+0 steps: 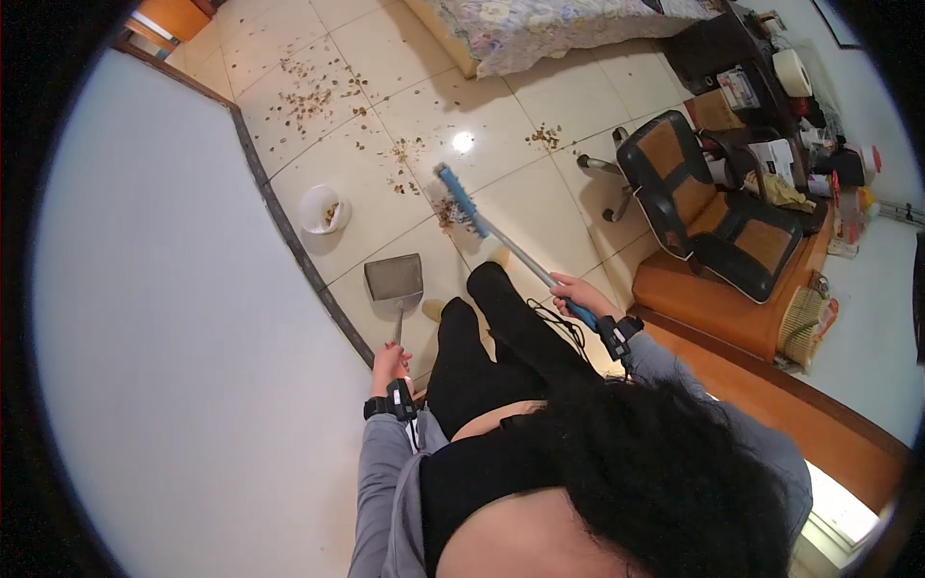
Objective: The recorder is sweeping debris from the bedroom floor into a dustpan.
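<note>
My right hand [578,294] grips the handle of a broom [535,264] with a blue head [460,196]. Its bristles rest on the floor against a small heap of brown debris [445,214]. In my left hand [390,365] is the handle of a grey long-handled dustpan [394,278], whose pan lies on the tiles beside my foot. I cannot make out any debris in the pan. A white bucket [325,210] with some brown bits inside stands beyond the dustpan, near the wall. More brown debris [311,101] is scattered over the tiles farther off, with a small patch [544,136] toward the chair.
A white wall [181,289] with a dark baseboard [289,220] borders the left side. On the right, a black-and-brown office chair [672,173] stands by a cluttered desk [816,209]. A bed [549,32] with a floral cover is at the far side. Pale tiles [506,108] cover the floor.
</note>
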